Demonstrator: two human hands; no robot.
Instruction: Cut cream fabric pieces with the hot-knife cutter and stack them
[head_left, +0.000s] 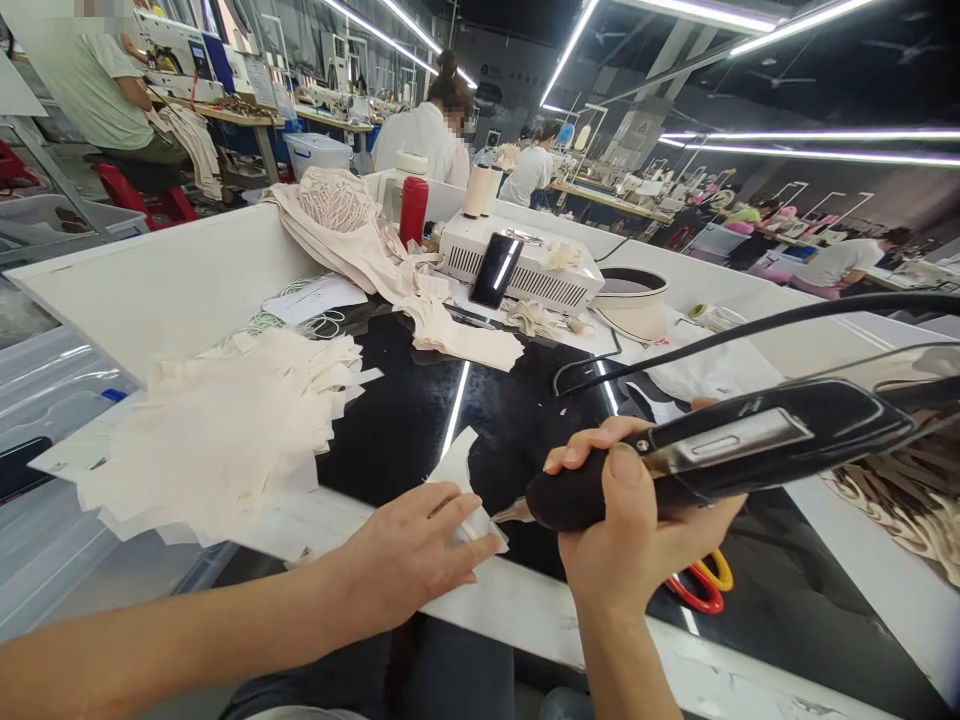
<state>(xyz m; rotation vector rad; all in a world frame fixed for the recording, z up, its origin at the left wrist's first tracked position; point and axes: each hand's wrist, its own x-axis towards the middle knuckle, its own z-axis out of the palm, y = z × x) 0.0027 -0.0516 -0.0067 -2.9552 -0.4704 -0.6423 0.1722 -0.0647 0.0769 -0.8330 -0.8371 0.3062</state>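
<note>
My left hand (420, 545) holds a small off-white fabric piece (457, 462) near the table's front edge, its fingers curled over the lower end. Wrapped in my right hand (637, 530) is a black corded hand tool (720, 450) with a silver plate on its side. Its narrow metal tip points left, right beside the fabric edge under my left fingers. I cannot tell whether the tip touches the cloth. Left of my hands lies a large fanned pile of cream fabric pieces (217, 430). Scissors with red and yellow handles (701, 583) lie partly hidden behind my right wrist.
A glossy black sheet (525, 400) covers the white table. Behind it stand a vented white box (517, 262), a phone (496, 270), a red bottle (413, 210) and beige bra pieces (330, 220). The tool's cable (750, 330) arches across the right. Other people sit at machines beyond.
</note>
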